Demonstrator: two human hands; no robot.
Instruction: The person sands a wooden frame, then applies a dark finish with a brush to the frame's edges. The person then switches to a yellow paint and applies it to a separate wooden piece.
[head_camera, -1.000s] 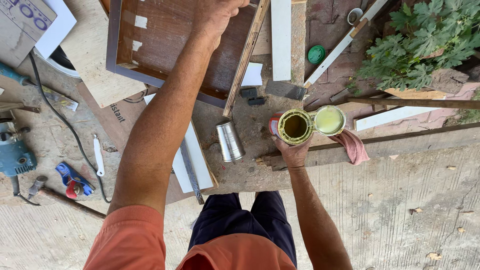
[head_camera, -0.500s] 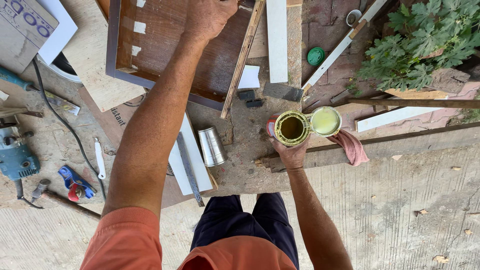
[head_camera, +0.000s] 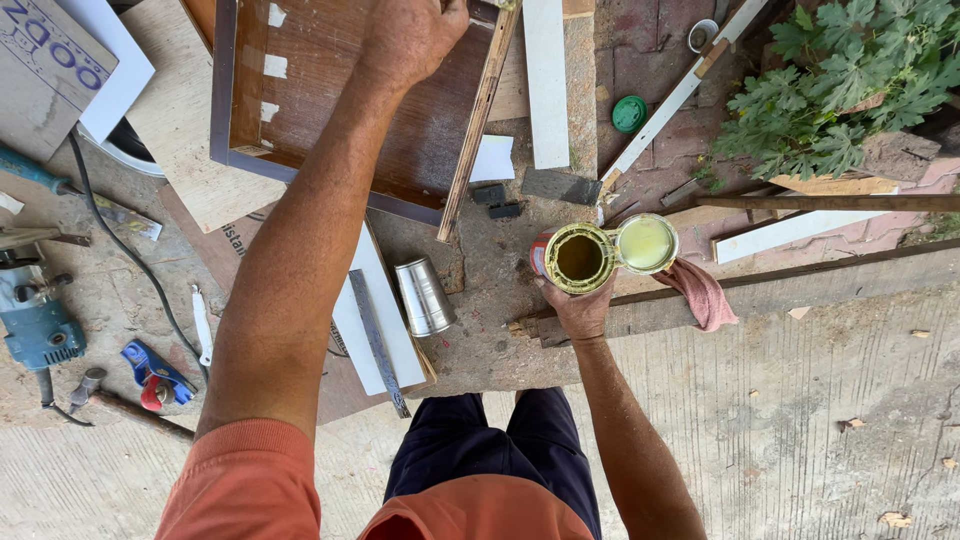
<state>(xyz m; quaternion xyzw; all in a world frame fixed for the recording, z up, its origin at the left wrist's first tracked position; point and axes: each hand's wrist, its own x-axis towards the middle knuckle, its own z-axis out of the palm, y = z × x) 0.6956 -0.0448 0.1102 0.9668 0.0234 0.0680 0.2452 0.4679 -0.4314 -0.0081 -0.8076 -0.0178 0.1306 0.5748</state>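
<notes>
The right hand (head_camera: 582, 308) is closed around an open can (head_camera: 578, 256), holding it from the near side, fingers wrapped on its wall; the can stands upright on the concrete floor (head_camera: 800, 400), with its lid (head_camera: 647, 243) lying just beside it on the right, yellowish inside up; a pink rag (head_camera: 700, 293) lies touching the lid's near edge, draped over a dark plank (head_camera: 840, 275).

The left hand (head_camera: 410, 35) reaches far forward, resting on the top right part of a shallow wooden tray (head_camera: 300, 110), close to the strip (head_camera: 478, 120) that leans along the tray's right side; whether its fingers are curled on something I cannot tell, since they run out of the top of the frame.

Between the two arms a metal cup (head_camera: 425, 296) lies tilted on the floor, well apart from the can; just left of it a steel ruler (head_camera: 378, 340) lies across a white board (head_camera: 375, 310).

At the far left lie a blue power tool (head_camera: 35, 320) with its cable, and a blue-and-red clamp (head_camera: 152, 372); a green cap (head_camera: 629, 113) lies on the bricks beyond the can, and a leafy plant (head_camera: 840, 70) fills the upper right.
</notes>
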